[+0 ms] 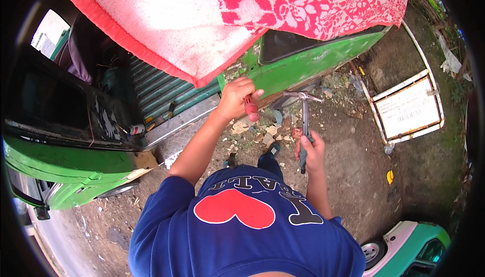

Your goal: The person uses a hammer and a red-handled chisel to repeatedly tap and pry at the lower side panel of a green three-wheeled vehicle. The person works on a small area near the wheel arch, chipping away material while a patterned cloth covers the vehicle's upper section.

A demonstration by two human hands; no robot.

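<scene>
My left hand [234, 98] is closed around a tool with a red handle [251, 109]. Its working end is hidden behind the fingers, so its kind does not show. That hand is beside the worn edge of a green vehicle body [295, 67]. To its right, my right hand [312, 150] grips a claw hammer [305, 113] by the dark grey handle. The metal head points away from me, near the lower edge of the green body and apart from the red handle.
A pink and red floral blanket [303, 4] drapes over the vehicle. An open green door [65, 166] stands at left, by a ribbed floor [164, 92] with a can [135, 129] near it. Rubble [270, 131] litters the ground. A white-framed sign [409, 106] lies right; a car [411, 252] is lower right.
</scene>
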